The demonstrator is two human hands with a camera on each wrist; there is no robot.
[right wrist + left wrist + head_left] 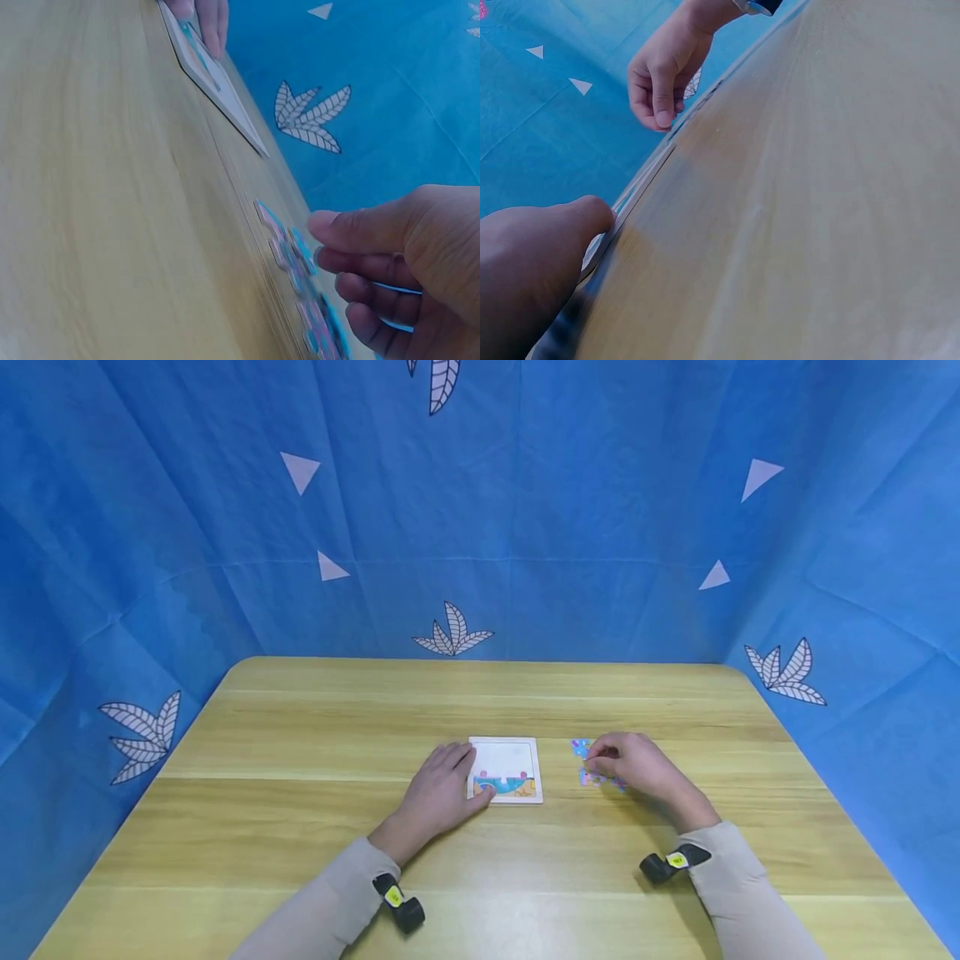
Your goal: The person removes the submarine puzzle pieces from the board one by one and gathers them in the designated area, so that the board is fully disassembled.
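- The left hand (442,789), fingers extended, rests on the left edge of a square white-framed puzzle tray (506,756), thumb at its near-left corner.
- Colourful fitted pieces (510,787) fill the tray's near part; its far part is white.
- Loose blue-and-pink jigsaw pieces (588,777) lie right of the tray, nearer the right hand (637,767).
- That hand's thumb and forefinger nearly meet over them; I cannot tell whether they hold one.

The table (225,835) has yellow wood grain. On it lie a white tray (502,757), partly teal and orange, and pink-and-blue puzzle pieces (588,777); behind it hangs blue cloth (570,527) with white leaves (455,622) and triangles (302,470).
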